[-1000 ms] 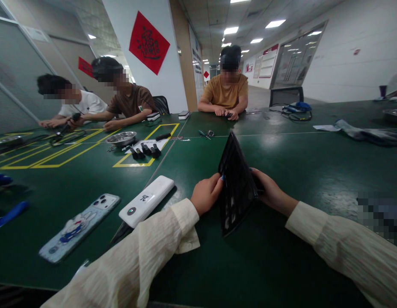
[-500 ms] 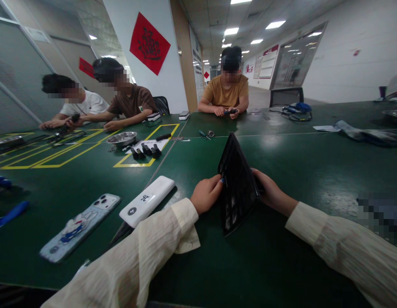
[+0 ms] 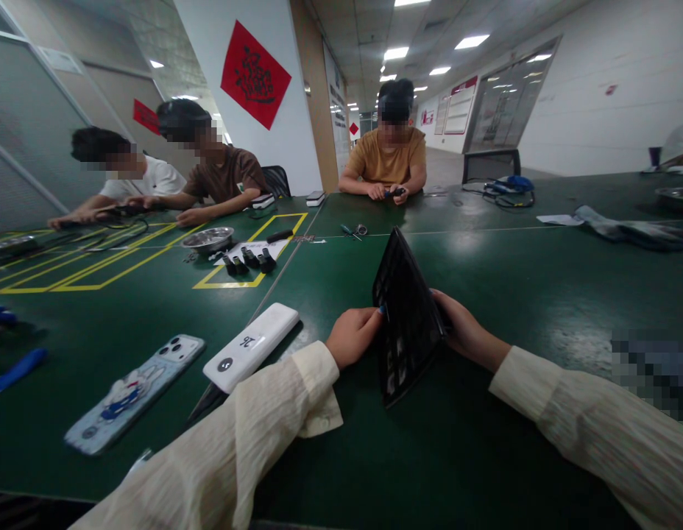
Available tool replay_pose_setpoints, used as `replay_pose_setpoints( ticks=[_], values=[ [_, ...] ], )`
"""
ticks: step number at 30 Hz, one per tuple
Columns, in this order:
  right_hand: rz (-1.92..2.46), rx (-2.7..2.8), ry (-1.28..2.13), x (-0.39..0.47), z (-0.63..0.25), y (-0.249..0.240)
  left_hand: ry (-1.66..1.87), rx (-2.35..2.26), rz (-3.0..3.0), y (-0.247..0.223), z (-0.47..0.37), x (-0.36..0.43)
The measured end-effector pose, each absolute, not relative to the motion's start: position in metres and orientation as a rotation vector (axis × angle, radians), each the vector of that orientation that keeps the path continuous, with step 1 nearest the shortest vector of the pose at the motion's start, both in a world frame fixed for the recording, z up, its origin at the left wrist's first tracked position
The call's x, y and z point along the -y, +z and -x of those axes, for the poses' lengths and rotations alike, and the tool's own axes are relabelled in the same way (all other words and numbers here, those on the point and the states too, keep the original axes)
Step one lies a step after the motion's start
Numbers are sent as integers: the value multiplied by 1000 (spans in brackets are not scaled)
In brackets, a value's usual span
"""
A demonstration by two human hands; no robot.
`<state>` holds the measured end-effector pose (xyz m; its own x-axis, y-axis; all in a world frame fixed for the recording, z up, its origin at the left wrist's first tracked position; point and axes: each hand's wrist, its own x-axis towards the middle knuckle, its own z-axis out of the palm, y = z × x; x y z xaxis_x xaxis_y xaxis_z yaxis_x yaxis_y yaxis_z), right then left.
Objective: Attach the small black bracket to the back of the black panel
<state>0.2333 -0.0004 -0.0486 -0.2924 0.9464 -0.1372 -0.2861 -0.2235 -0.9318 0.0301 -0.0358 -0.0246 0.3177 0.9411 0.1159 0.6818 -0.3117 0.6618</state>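
Observation:
A flat black panel (image 3: 406, 324) with a glossy, reflecting face stands upright and tilted in front of me; I cannot make out its exact kind. My left hand (image 3: 353, 335) pinches its left side, with the thumb on the glossy face. Around the right edge, my right hand (image 3: 467, 327) grips it, most of the fingers hidden behind the panel. Left of my left hand lies a white power bank (image 3: 253, 346) marked 26. Farther left is a phone (image 3: 135, 394) in a light blue cartoon case.
Farther off on the green table (image 3: 512, 294) are a metal bowl (image 3: 207, 239), several short black cylinders (image 3: 250, 259) and small tools (image 3: 354, 231). A grey cloth (image 3: 623, 227) lies at right. Co-workers sit across and at left, handling dark objects.
Both my hands and the black panel keep nearly the same pose. At far left, a co-worker's hands and the dark object in them have come down toward the table.

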Motion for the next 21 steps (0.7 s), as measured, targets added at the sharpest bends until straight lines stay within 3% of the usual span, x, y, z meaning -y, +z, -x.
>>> replay_pose_setpoints(
  ticks=[21],
  values=[
    [1038, 1022, 1668, 4, -229, -39, 842, -1368, -1952, -26, -29, 31]
  ],
)
